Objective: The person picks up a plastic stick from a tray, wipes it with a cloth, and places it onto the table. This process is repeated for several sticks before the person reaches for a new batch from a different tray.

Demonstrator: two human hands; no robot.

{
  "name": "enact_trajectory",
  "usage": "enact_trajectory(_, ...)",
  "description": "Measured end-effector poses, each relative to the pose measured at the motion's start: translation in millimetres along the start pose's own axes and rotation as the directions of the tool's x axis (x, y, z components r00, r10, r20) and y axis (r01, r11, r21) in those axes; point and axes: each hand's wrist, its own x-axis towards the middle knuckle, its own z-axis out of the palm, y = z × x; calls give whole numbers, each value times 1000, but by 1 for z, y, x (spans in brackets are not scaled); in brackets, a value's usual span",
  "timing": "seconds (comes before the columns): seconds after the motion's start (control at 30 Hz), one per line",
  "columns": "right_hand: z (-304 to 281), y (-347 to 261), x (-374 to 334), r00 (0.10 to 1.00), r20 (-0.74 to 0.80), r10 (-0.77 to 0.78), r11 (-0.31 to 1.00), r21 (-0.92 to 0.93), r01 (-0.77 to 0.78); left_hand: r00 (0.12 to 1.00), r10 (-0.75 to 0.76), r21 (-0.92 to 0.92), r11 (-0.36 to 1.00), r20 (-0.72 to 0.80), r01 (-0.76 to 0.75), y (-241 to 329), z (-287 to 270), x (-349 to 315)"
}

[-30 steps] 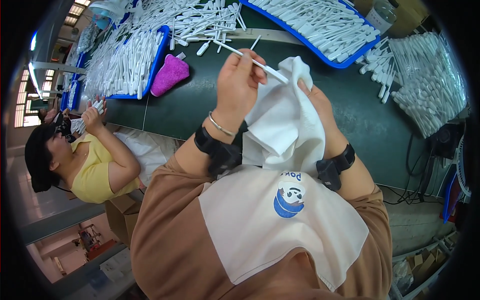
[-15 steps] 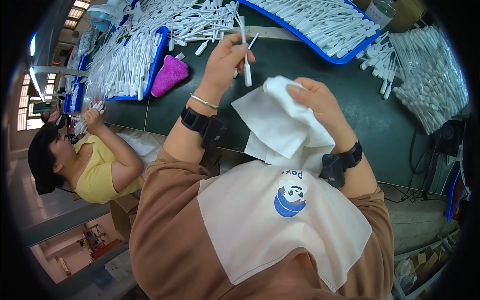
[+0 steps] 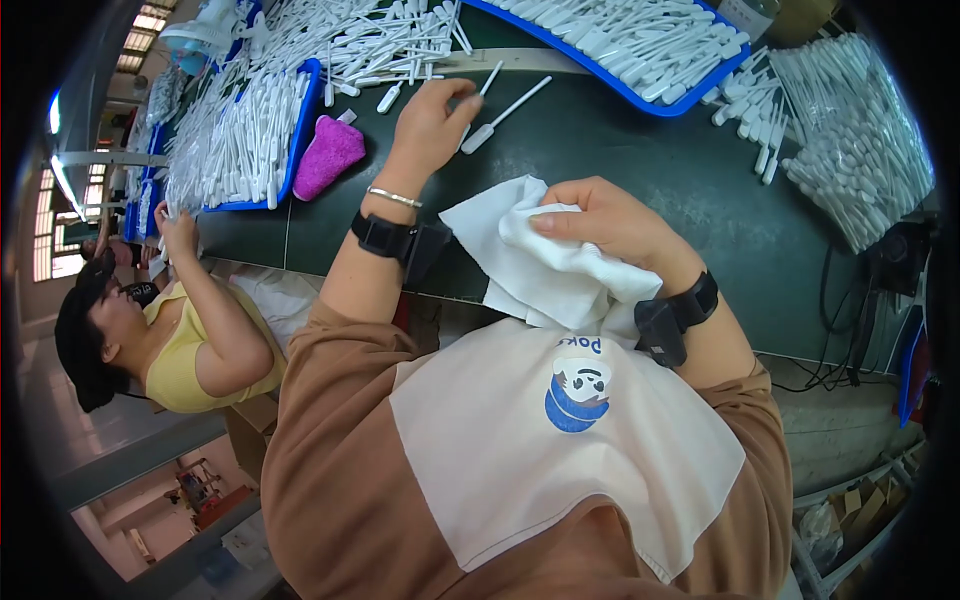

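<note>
My left hand [image 3: 435, 120] hovers over the dark green tabletop, fingers loosely bent and apart, with nothing visible in it. Just right of its fingertips lies a slim white plastic stick [image 3: 507, 113] with a thicker end, slanting across the table. A second white stick [image 3: 490, 79] lies beside it, partly hidden behind the hand. My right hand [image 3: 610, 222] is closed on a bunched white cloth [image 3: 545, 250], thumb on top, and the cloth's loose folds hang toward my apron.
White sticks fill a blue tray [image 3: 312, 120] at left and another blue tray [image 3: 690, 105] at far right. A loose pile [image 3: 370, 45] lies between them. A magenta fuzzy cloth [image 3: 332, 158] and a bulging clear bag of sticks [image 3: 850, 140] flank me. A co-worker [image 3: 215, 345] sits left.
My left hand has let go of the stick it held upright; that stick now lies on the table. The hand has moved slightly left. My right hand and the cloth have shifted a little left.
</note>
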Motion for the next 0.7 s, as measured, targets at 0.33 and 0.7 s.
enact_trajectory(0.33,-1,6,1,998,48,-40,996,-82,43,995,4,85,996,103,-13,-6,3,-21)
enact_trajectory(0.7,2,7,0,996,64,-65,997,-39,67,992,119,19,993,43,-120,1,12,-32)
